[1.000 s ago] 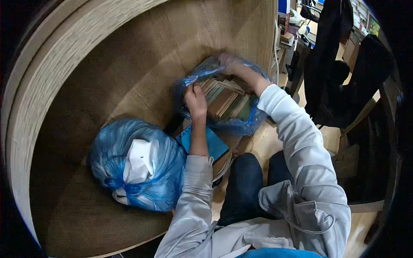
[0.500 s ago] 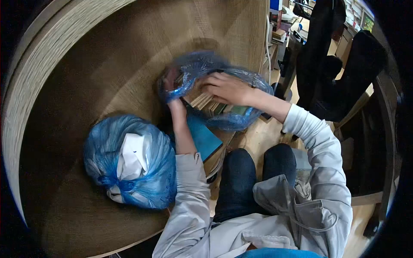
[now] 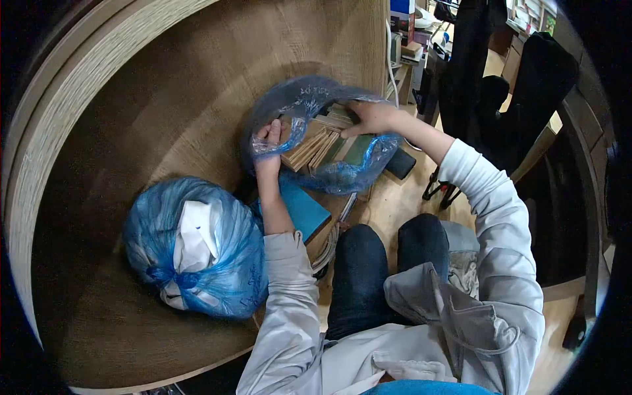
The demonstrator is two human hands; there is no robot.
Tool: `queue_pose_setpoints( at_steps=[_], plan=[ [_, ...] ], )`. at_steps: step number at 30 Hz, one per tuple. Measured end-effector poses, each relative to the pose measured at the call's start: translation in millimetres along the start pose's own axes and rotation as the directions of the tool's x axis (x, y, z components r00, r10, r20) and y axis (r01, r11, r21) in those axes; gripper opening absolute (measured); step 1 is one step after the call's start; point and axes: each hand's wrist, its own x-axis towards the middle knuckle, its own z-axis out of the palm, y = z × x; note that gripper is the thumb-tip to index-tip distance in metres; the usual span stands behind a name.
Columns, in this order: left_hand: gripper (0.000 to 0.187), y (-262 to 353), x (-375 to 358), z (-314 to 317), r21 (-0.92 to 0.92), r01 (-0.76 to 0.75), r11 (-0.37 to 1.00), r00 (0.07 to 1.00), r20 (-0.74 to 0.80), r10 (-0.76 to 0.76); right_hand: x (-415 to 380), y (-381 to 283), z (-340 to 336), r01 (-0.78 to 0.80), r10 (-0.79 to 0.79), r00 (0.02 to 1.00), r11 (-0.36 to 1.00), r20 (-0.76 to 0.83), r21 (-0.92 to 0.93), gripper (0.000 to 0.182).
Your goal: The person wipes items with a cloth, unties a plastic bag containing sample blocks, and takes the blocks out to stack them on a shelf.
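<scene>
Your left fingers [image 3: 268, 134] curled at bag [image 3: 273, 102], hold unclear; right fingers [image 3: 359, 108] spread over books [image 3: 305, 151] whose corners could tear the bag.

From here I see a broad, brown wood-grain surface [image 3: 151, 125] with a rounded, knotted, translucent blue plastic bag [image 3: 234, 253] on it. I can't tell whether the open, crinkled blue plastic bag [image 3: 342, 183] rests there too.

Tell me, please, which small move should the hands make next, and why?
Perhaps the right hand should straighten the book-like stack in the open blue bag: its pieces look fanned and uneven, that hand is spread over the contents, and the left hand, at the bag's left side, seems well placed to steady it.
</scene>
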Motion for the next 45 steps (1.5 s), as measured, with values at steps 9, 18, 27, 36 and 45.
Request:
queue_pose_setpoints(
  at_steps=[9,18,27,36,45],
  plan=[
    [0.023,-17,8,-2,-0.160,-0.026,0.987,1.000,-0.013,0.024,7,-8,-10,-0.016,0.017,0.995,1.000,0.097,-0.012,0.078],
    [0.026,70,-23,4,0.492,-0.497,0.715,0.867,0.319,0.383,-1,0,-2,0.042,-0.038,0.997,0.996,-0.064,0.076,0.063],
    [0.045,11,81,104,0.748,-0.428,0.507,0.702,0.629,-0.335,-24,-12,-10,-0.221,0.223,0.974,0.974,-0.036,0.044,0.047],
    [0.049,-14,95,137,0.706,-0.377,0.600,0.626,0.671,-0.396,-16,-4,16,-0.163,0.220,0.958,0.945,-0.183,0.283,0.055],
    [0.049,-11,99,123,0.657,-0.382,0.649,0.549,0.727,-0.413,4,7,60,0.089,0.115,0.832,0.938,-0.543,0.335,0.058]
  ],
)
